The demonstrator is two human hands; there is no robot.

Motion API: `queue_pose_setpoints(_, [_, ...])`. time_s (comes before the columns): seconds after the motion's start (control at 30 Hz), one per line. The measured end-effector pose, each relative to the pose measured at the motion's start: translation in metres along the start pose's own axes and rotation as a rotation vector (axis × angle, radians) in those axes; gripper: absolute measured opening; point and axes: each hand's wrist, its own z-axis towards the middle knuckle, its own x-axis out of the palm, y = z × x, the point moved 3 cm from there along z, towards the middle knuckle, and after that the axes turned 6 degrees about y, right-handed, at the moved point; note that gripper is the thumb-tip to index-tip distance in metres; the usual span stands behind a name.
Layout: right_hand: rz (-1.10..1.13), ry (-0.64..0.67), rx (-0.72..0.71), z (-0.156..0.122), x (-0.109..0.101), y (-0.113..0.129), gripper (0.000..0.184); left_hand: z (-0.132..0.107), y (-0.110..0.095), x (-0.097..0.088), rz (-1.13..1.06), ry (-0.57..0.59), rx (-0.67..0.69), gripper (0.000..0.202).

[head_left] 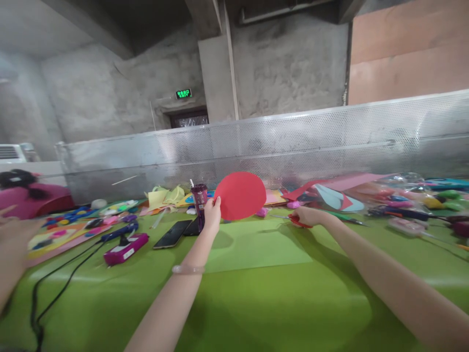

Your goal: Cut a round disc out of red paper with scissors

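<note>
My left hand (212, 213) is raised above the green table and pinches the left edge of a red paper disc (241, 195), which stands upright facing me. My right hand (307, 215) rests on the table further right, its fingers closed around red-handled scissors (297, 221) whose blades point left. A light green sheet (252, 247) lies flat on the table below both hands.
A dark tumbler with a straw (199, 198) and two phones (173, 233) sit left of my left hand. A magenta device with a black cable (125, 249) lies further left. Paper scraps and craft supplies (399, 198) line the perforated metal barrier (293, 142). Another person's blurred hand (12, 242) shows at the left edge.
</note>
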Motion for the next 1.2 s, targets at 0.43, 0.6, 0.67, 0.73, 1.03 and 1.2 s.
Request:
queue_pose_setpoints(0.43, [0.018,-0.010,-0.007,-0.0026,0.0002,0.0012,0.011,0.0008,-0.0005,0.0002,-0.001,0.010,0.003,0.025])
queue_pose_setpoints(0.6, [0.087,-0.023,-0.064,-0.0021,-0.0030,0.0002,0.010,-0.0002,-0.0020,0.0008,-0.012,0.017,-0.002,0.026])
queue_pose_setpoints(0.67, [0.083,-0.065,-0.085,-0.0015,-0.0044,0.0005,0.012,-0.0004,-0.0021,0.0008,-0.015,0.019,0.001,0.026])
queue_pose_setpoints(0.73, [0.058,-0.089,-0.101,-0.0012,-0.0047,0.0010,0.012,-0.0003,-0.0018,0.0006,-0.012,0.018,0.009,0.026])
queue_pose_setpoints(1.03, [-0.016,-0.041,-0.101,-0.0017,0.0000,0.0086,0.015,0.0003,-0.0001,0.0013,-0.011,0.018,0.025,0.030])
queue_pose_setpoints(1.2, [-0.053,-0.038,-0.059,0.0012,0.0013,0.0096,0.017,-0.0002,-0.0008,0.0011,0.004,0.019,0.024,0.026])
